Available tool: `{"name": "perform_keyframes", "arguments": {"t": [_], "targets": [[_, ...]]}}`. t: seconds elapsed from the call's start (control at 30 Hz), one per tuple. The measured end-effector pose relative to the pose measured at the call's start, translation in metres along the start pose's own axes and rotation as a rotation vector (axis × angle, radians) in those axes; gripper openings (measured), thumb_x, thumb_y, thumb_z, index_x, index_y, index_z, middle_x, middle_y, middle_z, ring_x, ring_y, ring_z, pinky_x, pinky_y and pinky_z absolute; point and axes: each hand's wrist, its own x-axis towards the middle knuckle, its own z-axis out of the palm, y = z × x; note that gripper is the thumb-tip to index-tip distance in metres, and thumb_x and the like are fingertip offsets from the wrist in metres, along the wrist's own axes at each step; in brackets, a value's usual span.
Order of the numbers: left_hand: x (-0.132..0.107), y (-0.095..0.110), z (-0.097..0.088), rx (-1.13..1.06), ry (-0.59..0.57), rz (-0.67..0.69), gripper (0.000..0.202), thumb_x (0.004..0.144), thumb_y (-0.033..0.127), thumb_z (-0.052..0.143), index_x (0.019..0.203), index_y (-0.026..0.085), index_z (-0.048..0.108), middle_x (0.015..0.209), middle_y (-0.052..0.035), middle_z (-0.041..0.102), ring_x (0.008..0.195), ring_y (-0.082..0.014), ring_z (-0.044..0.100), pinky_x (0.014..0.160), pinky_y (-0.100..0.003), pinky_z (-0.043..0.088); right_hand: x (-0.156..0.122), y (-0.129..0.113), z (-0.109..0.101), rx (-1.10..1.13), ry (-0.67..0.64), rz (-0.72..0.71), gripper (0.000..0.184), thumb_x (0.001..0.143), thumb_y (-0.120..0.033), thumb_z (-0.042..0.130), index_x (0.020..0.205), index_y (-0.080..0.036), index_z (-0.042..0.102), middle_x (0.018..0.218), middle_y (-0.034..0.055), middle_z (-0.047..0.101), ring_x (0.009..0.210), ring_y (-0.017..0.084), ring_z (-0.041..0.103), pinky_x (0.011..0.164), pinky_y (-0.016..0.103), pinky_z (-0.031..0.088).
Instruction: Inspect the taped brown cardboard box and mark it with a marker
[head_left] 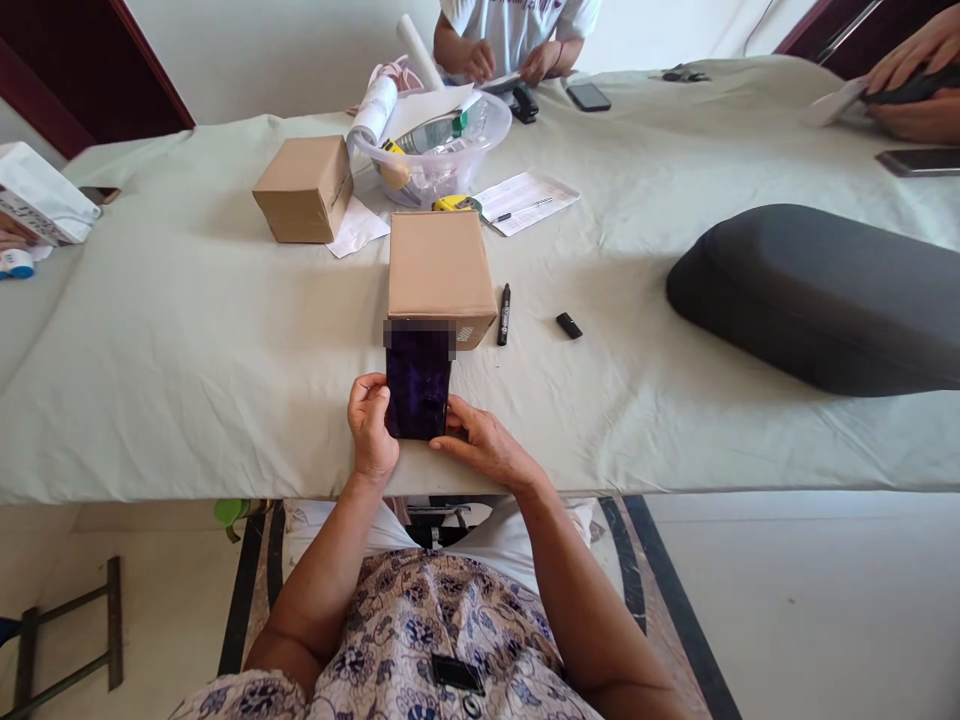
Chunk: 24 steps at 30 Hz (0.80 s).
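Between my hands is a dark-screened smartphone (417, 385), tilted up in front of a closed cardboard box (439, 265). My left hand (372, 425) grips the phone's left edge, thumb along its side. At the lower right edge, my right hand (484, 440) holds it with the fingers behind and the thumb at the bottom corner. Part of the phone's top is blurred out. Just right of the box lies a black marker (504, 315), and farther right a small black object (569, 325).
A second cardboard box (304, 190) stands by a clear plastic basin (487, 130) of bottles and rolls. Near them are a yellow tape measure (456, 203) and a paper with a pen (529, 200). A large black padded seat (817, 300) occupies the right. Other people sit around the cloth-covered table (187, 400).
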Motion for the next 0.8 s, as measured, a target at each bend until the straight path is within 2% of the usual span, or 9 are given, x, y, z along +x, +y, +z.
{"name": "perform_keyframes", "arguments": {"t": [0.13, 0.27, 0.33, 0.43, 0.5, 0.57, 0.63, 0.7, 0.8], "targets": [[-0.001, 0.001, 0.002, -0.066, 0.009, -0.001, 0.024, 0.076, 0.038, 0.071, 0.090, 0.020, 0.062, 0.084, -0.0005, 0.061, 0.079, -0.0134, 0.056, 0.076, -0.025, 0.045, 0.000, 0.000, 0.001, -0.029, 0.022, -0.020, 0.046, 0.090, -0.039, 0.066, 0.134, -0.023, 0.059, 0.100, 0.0037, 0.078, 0.093, 0.025, 0.074, 0.084, 0.038, 0.060], [0.004, 0.007, -0.004, -0.055, 0.053, 0.011, 0.028, 0.073, 0.041, 0.071, 0.088, 0.019, 0.063, 0.080, 0.0003, 0.061, 0.074, -0.0131, 0.056, 0.071, -0.025, 0.044, 0.001, 0.005, 0.000, -0.018, 0.015, -0.041, 0.065, 0.087, -0.043, 0.072, 0.146, -0.024, 0.051, 0.106, 0.0054, 0.078, 0.098, 0.025, 0.074, 0.089, 0.039, 0.059], [0.014, 0.014, -0.018, 0.002, 0.134, 0.045, 0.030, 0.071, 0.042, 0.072, 0.088, 0.019, 0.063, 0.079, 0.0011, 0.060, 0.071, -0.0125, 0.055, 0.070, -0.025, 0.043, 0.000, 0.009, 0.000, 0.003, 0.033, -0.040, 0.068, 0.088, -0.046, 0.072, 0.148, -0.025, 0.049, 0.112, 0.0069, 0.078, 0.101, 0.024, 0.073, 0.090, 0.040, 0.058], [0.039, 0.028, -0.052, 0.157, 0.275, 0.125, 0.029, 0.065, 0.039, 0.070, 0.084, 0.019, 0.061, 0.079, 0.0018, 0.059, 0.075, -0.0127, 0.055, 0.074, -0.026, 0.043, -0.001, 0.012, 0.000, 0.068, 0.080, -0.057, 0.057, 0.092, -0.048, 0.067, 0.143, -0.027, 0.055, 0.112, 0.0080, 0.079, 0.099, 0.022, 0.073, 0.089, 0.039, 0.059], [0.056, 0.038, -0.077, 0.300, 0.363, 0.112, 0.028, 0.062, 0.038, 0.066, 0.082, 0.019, 0.058, 0.079, 0.0023, 0.058, 0.075, -0.0129, 0.055, 0.076, -0.026, 0.044, -0.003, 0.010, 0.000, 0.115, 0.123, -0.080, 0.049, 0.093, -0.048, 0.064, 0.136, -0.026, 0.060, 0.106, 0.0076, 0.080, 0.094, 0.020, 0.074, 0.085, 0.036, 0.059], [0.070, 0.048, -0.098, 0.418, 0.413, 0.062, 0.027, 0.061, 0.037, 0.062, 0.081, 0.020, 0.056, 0.077, 0.0030, 0.056, 0.075, -0.0132, 0.054, 0.075, -0.027, 0.044, -0.002, 0.004, -0.003, 0.134, 0.196, -0.105, 0.041, 0.094, -0.049, 0.063, 0.127, -0.026, 0.065, 0.098, 0.0059, 0.081, 0.088, 0.019, 0.075, 0.081, 0.035, 0.059], [0.079, 0.056, -0.111, 0.481, 0.438, 0.050, 0.023, 0.064, 0.036, 0.061, 0.079, 0.020, 0.055, 0.075, 0.0037, 0.054, 0.074, -0.0132, 0.053, 0.075, -0.028, 0.044, 0.002, -0.005, -0.013, 0.142, 0.319, -0.136, 0.033, 0.094, -0.050, 0.064, 0.116, -0.026, 0.070, 0.088, 0.0035, 0.080, 0.084, 0.018, 0.075, 0.081, 0.035, 0.058], [0.083, 0.062, -0.117, 0.532, 0.449, 0.038, 0.020, 0.066, 0.034, 0.061, 0.078, 0.020, 0.054, 0.073, 0.0040, 0.053, 0.073, -0.0134, 0.052, 0.075, -0.028, 0.045, 0.012, -0.014, -0.029, 0.188, 0.482, -0.169, 0.031, 0.093, -0.053, 0.065, 0.108, -0.026, 0.072, 0.082, 0.0018, 0.079, 0.080, 0.017, 0.074, 0.080, 0.034, 0.058], [0.082, 0.068, -0.117, 0.599, 0.450, 0.001, 0.019, 0.067, 0.034, 0.063, 0.075, 0.019, 0.057, 0.069, 0.0038, 0.052, 0.072, -0.0151, 0.052, 0.077, -0.031, 0.046, 0.039, -0.019, -0.062, 0.244, 0.727, -0.228, 0.034, 0.093, -0.057, 0.063, 0.101, -0.025, 0.071, 0.076, 0.0004, 0.076, 0.069, 0.014, 0.069, 0.067, 0.029, 0.055]]}}
